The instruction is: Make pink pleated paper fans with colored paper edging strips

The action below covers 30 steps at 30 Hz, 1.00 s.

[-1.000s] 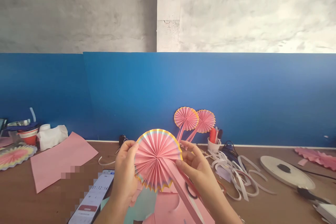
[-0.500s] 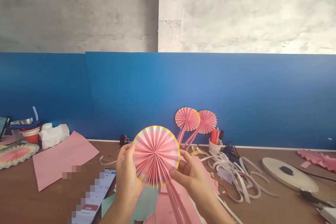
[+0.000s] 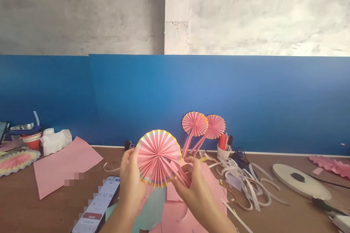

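The left hand [image 3: 131,178] pinches the left rim of a round pleated fan [image 3: 155,156], pink with yellow edging, while the right hand [image 3: 195,184] grasps its folded handle strips [image 3: 180,174]. So the fan is held up between both hands, over the bench [image 3: 287,222]; whether the right fingertips also touch its rim is hard to tell. Pink sheets [image 3: 175,216] and a teal sheet [image 3: 153,204] lie beneath the hands, a phone [image 3: 94,205] left of them, tangled white strips [image 3: 254,198] to their right. Beyond the hands, two similar fans [image 3: 194,123] stand upright before a blue partition [image 3: 144,91].
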{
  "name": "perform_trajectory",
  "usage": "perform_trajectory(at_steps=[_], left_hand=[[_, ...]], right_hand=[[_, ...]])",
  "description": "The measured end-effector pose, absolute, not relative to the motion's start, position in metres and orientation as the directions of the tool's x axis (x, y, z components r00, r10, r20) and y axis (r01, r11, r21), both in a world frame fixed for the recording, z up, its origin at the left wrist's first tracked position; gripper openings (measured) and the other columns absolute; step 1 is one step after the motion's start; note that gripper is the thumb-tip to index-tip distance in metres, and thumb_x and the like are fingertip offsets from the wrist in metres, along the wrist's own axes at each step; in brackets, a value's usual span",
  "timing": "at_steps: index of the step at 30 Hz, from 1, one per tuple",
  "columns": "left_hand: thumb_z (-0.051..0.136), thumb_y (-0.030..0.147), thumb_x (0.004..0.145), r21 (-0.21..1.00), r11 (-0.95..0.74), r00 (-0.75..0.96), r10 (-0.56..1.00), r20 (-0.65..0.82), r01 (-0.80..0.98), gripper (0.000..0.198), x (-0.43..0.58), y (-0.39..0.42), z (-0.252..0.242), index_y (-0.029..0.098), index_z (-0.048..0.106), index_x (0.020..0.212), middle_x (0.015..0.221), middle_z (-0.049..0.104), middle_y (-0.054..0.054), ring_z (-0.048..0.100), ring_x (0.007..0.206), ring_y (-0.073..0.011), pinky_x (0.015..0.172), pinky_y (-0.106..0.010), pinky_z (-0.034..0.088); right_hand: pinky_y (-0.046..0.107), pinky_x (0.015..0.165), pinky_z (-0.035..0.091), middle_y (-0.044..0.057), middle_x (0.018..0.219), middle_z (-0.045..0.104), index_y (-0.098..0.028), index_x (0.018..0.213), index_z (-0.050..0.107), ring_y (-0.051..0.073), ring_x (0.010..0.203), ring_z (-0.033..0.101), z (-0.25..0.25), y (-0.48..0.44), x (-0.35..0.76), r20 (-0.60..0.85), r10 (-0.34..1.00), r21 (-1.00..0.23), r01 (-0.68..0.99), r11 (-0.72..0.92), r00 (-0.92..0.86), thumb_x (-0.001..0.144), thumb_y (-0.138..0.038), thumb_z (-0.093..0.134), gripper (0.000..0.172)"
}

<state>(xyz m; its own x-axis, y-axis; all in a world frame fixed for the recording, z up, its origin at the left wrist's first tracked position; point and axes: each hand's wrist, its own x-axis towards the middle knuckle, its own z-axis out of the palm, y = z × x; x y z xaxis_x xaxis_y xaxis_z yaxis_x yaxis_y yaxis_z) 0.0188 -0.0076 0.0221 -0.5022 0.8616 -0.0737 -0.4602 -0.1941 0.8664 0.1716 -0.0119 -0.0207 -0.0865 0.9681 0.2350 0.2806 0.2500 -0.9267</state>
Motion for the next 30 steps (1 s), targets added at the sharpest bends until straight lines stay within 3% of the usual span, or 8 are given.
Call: perform_trajectory(at_steps=[5, 11, 15, 18, 20, 22, 27, 30], left_hand=[[0.062, 0.031, 0.069, 0.878, -0.199, -0.517, 0.854, -0.063, -0.435, 0.013, 0.008, 0.005, 0.014, 0.022, 0.053, 0.074, 0.065, 0.057, 0.005, 0.058, 0.057, -0.0135, 0.050, -0.022, 0.046], [0.068, 0.032, 0.068, 0.872, -0.214, -0.492, 0.870, -0.035, -0.440, 0.016, -0.007, 0.017, 0.005, 0.020, 0.059, 0.075, 0.065, 0.059, 0.005, 0.058, 0.056, -0.0117, 0.048, -0.019, 0.043], [0.071, 0.034, 0.069, 0.819, -0.151, -0.366, 0.927, -0.076, -0.553, 0.022, -0.014, 0.022, 0.006, 0.021, 0.063, 0.086, 0.077, 0.066, 0.000, 0.064, 0.068, -0.0162, 0.055, -0.023, 0.048], [0.063, 0.037, 0.077, 0.737, -0.104, -0.197, 0.980, -0.041, -0.668, 0.025, -0.012, 0.027, 0.003, 0.019, 0.062, 0.094, 0.093, 0.067, -0.007, 0.065, 0.083, -0.0210, 0.066, -0.031, 0.052], [0.060, 0.030, 0.080, 0.705, -0.103, -0.182, 0.983, -0.038, -0.702, 0.018, -0.005, 0.030, -0.004, 0.017, 0.062, 0.092, 0.092, 0.067, -0.008, 0.065, 0.084, -0.0200, 0.074, -0.033, 0.051], [0.067, 0.015, 0.072, 0.760, -0.074, -0.210, 0.974, -0.083, -0.646, 0.016, 0.008, 0.030, -0.014, 0.017, 0.063, 0.087, 0.086, 0.067, -0.006, 0.064, 0.079, -0.0164, 0.081, -0.031, 0.048], [0.073, 0.024, 0.071, 0.911, -0.016, 0.175, 0.980, 0.096, -0.411, 0.026, 0.042, 0.015, -0.029, 0.015, 0.069, 0.094, 0.096, 0.069, -0.010, 0.061, 0.093, -0.0233, 0.081, -0.031, 0.043], [0.072, 0.028, 0.072, 0.890, -0.074, 0.154, 0.975, 0.159, -0.451, 0.021, 0.053, 0.005, -0.029, 0.015, 0.069, 0.089, 0.086, 0.069, -0.009, 0.060, 0.083, -0.0237, 0.064, -0.029, 0.041]], right_hand=[[0.022, 0.059, 0.043, -0.002, 0.070, 0.055, -0.021, 0.113, 0.040, 0.014, 0.061, 0.054, -0.016, -0.015, 0.176, 0.395, 0.867, -0.733, 0.465, 0.496, -0.302, 0.083, -0.019, 0.041, 0.030], [0.021, 0.049, 0.031, -0.003, 0.062, 0.049, -0.021, 0.108, 0.044, 0.014, 0.054, 0.047, -0.024, -0.011, 0.180, 0.430, 0.840, -0.652, 0.531, 0.542, -0.330, 0.089, -0.022, 0.031, 0.023], [0.022, 0.048, 0.030, -0.001, 0.064, 0.056, -0.021, 0.087, 0.047, 0.013, 0.052, 0.048, -0.030, -0.004, 0.180, 0.384, 0.888, -0.754, 0.469, 0.459, -0.251, 0.087, -0.026, 0.038, 0.010], [0.021, 0.045, 0.032, 0.001, 0.068, 0.061, -0.021, 0.082, 0.045, 0.011, 0.048, 0.047, -0.029, 0.003, 0.178, 0.320, 0.942, -0.909, 0.247, 0.335, -0.099, 0.086, -0.035, 0.042, 0.015], [0.021, 0.043, 0.034, 0.000, 0.068, 0.063, -0.021, 0.082, 0.044, 0.009, 0.042, 0.045, -0.028, 0.006, 0.177, 0.268, 0.963, -0.959, 0.086, 0.269, -0.015, 0.085, -0.042, 0.046, 0.021], [0.021, 0.043, 0.037, 0.001, 0.069, 0.065, -0.021, 0.083, 0.044, 0.008, 0.040, 0.046, -0.027, 0.008, 0.175, 0.240, 0.970, -0.971, -0.002, 0.240, 0.050, 0.083, -0.046, 0.050, 0.026], [0.024, 0.046, 0.044, 0.004, 0.070, 0.066, -0.020, 0.086, 0.047, 0.013, 0.047, 0.056, -0.037, 0.006, 0.166, 0.264, 0.962, -0.965, 0.017, 0.263, 0.076, 0.082, -0.050, 0.051, 0.030], [0.027, 0.052, 0.048, 0.006, 0.074, 0.066, -0.019, 0.084, 0.050, 0.017, 0.059, 0.060, -0.048, 0.005, 0.160, 0.334, 0.942, -0.939, 0.100, 0.329, 0.038, 0.085, -0.046, 0.047, 0.027]])
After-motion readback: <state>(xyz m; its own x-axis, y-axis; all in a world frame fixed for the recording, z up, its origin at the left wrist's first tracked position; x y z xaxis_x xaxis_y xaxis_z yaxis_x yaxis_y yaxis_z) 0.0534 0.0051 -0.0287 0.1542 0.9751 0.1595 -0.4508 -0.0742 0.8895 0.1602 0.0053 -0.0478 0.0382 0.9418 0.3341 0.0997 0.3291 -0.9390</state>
